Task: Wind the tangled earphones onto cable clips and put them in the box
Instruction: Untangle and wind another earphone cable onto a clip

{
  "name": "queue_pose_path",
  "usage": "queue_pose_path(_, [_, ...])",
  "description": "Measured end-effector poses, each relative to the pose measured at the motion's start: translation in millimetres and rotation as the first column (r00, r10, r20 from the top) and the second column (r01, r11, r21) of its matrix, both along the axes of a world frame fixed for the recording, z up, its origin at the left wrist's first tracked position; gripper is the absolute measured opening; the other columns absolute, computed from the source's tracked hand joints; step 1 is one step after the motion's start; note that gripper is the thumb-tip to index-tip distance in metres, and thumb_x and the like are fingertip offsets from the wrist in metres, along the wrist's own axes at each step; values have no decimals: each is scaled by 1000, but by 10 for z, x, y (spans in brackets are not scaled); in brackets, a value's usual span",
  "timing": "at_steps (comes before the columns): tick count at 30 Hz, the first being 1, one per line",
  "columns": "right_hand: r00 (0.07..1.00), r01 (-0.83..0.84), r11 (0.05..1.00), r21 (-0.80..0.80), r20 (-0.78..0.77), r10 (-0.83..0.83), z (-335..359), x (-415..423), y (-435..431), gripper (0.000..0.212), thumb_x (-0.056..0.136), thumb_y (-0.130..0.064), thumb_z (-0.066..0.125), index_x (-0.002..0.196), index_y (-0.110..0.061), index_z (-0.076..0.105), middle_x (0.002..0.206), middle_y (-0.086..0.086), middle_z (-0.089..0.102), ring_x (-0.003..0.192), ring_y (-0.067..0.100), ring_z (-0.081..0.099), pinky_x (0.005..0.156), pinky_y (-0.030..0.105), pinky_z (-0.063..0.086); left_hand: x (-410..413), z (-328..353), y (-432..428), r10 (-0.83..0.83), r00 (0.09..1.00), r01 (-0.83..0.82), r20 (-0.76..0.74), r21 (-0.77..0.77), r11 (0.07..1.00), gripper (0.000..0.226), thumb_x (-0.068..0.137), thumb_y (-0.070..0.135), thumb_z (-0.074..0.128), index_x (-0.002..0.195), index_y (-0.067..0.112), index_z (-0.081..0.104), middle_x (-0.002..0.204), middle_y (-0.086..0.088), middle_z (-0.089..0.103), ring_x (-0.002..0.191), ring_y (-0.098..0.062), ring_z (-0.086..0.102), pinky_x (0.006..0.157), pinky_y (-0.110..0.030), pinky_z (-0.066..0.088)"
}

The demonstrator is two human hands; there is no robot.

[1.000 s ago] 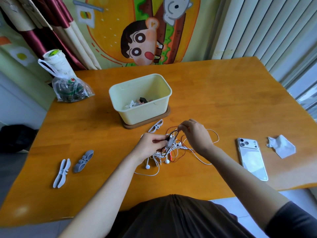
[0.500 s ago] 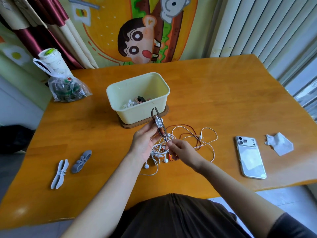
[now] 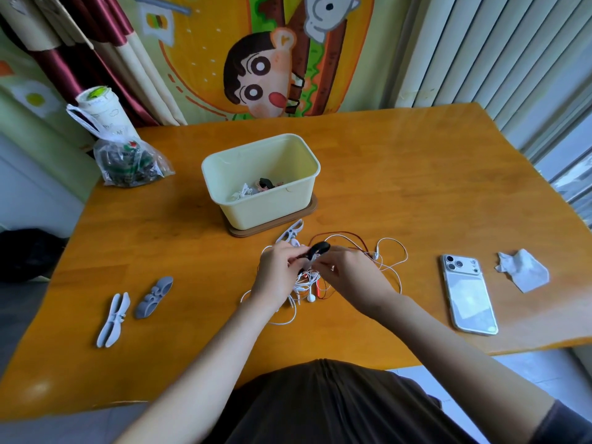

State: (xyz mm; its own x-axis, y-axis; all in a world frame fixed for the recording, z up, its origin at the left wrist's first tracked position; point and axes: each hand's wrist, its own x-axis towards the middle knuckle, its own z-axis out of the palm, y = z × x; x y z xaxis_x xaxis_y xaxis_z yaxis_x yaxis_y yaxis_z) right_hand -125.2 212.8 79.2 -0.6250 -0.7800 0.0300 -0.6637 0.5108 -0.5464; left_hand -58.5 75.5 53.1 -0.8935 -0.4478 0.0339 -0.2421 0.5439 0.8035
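Left grip point(image 3: 278, 273) pinches the black cable clip point(image 3: 318, 249), slanted up-right, while right grip point(image 3: 349, 277) seemingly pinches the earphones point(image 3: 309, 288) tangled just beneath it.

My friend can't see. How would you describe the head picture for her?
Left hand grips a dark clip and right hand pinches at it, above tangled earphones on a table, near a cream box, grey clips and a phone.

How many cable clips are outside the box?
4: pale clip and grey clip at left, white clip by the box, black clip between left hand and right hand. Tangled earphones may hide more.
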Motion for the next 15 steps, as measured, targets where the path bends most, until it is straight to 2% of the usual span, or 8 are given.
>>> queue_pose_path(2, [999, 17, 1000, -7, -27, -17, 49, -62, 10, 22, 94, -29, 55, 99, -14, 70, 87, -6, 51, 74, 15, 53, 63, 26, 44, 3, 3, 2, -109, 994, 110, 33, -32, 993, 25, 88, 1, 63, 108, 11, 73, 99, -12, 64, 89, -16, 57, 70, -4, 37])
queue_pose_path(4, [999, 39, 999, -28, -30, -40, 72, -125, 9, 24, 91, -32, 59, 96, -10, 68, 90, -3, 50, 78, 15, 51, 66, 27, 44, 2, -6, 16, -177, 982, 179, 63, -26, 984, 28, 89, -1, 59, 107, 16, 73, 99, -10, 63, 91, -19, 59, 70, -6, 37])
queue_pose_path(6, [996, 84, 995, -63, 25, -82, 65, -167, 1, 24, 91, -30, 59, 94, -8, 66, 95, 1, 51, 81, 17, 52, 68, 23, 40, -8, 11, 38, -194, 980, 195, 45, -7, 981, 32, 89, -2, 59, 112, 16, 71, 100, -9, 64, 94, -20, 60, 73, -10, 41])
queue_pose_path(9, [979, 149, 982, -112, 157, -131, 42, -174, -1, 15, 92, -22, 58, 90, -8, 62, 91, 0, 54, 73, 10, 53, 63, 11, 39, -23, 87, 56, -154, 988, 155, -30, 39, 987, 42, 87, -5, 60, 124, 15, 64, 103, -10, 66, 96, -18, 61, 83, -15, 46])
queue_pose_path(11, [968, 173, 976, -129, 208, -144, 32, -170, 1, 11, 93, -19, 57, 84, -12, 57, 80, -1, 57, 64, 2, 50, 60, 9, 39, -25, 130, 57, -117, 992, 121, -44, 92, 988, 48, 87, -4, 61, 130, 16, 59, 98, -6, 67, 90, -11, 62, 86, -20, 48])
queue_pose_path(13, [953, 212, 965, -157, 254, -168, 26, -159, 1, 11, 93, -18, 57, 83, -14, 55, 74, -5, 57, 63, 1, 51, 58, 10, 40, -24, 146, 72, -80, 996, 87, -44, 179, 980, 54, 87, -2, 63, 136, 17, 52, 93, 3, 67, 85, 3, 60, 82, -12, 47])
queue_pose_path(15, [934, 267, 942, -205, 297, -201, 6, -148, 1, 10, 93, -16, 57, 83, -14, 55, 71, -11, 56, 64, -1, 53, 58, 9, 40, -42, 146, 93, 27, 999, -21, -19, 267, 963, 64, 85, 7, 69, 142, 20, 44, 100, 8, 64, 91, 3, 59, 81, -12, 47])
